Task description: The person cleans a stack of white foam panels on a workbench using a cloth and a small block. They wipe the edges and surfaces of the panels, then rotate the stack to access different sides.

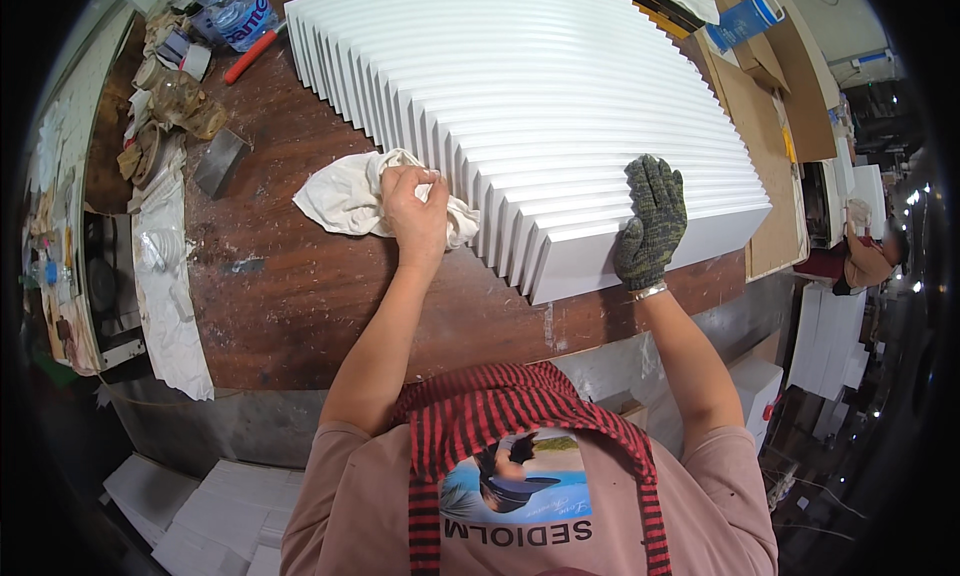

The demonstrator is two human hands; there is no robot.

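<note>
A long row of white panels [500, 96] stands on edge, packed side by side, with their upper edges forming ridges. My bare left hand [416, 214] is closed on a crumpled white cloth [338, 194], which touches the left ends of the panels. Part of the cloth is bunched under the fingers and spreads leftward onto the brown table [290, 316]. My right hand [655, 221], in a dark green knitted glove, lies flat with fingers stretched out over the top edge and face of the nearest panel.
A grey block [221, 163] and a red-handled tool [250, 58] lie to the left. Behind them are a blue-labelled plastic container [235, 14] and clutter. Opened cardboard [755, 146] stands at the right, near a blue bottle [745, 21]. Another person [865, 261] is at far right.
</note>
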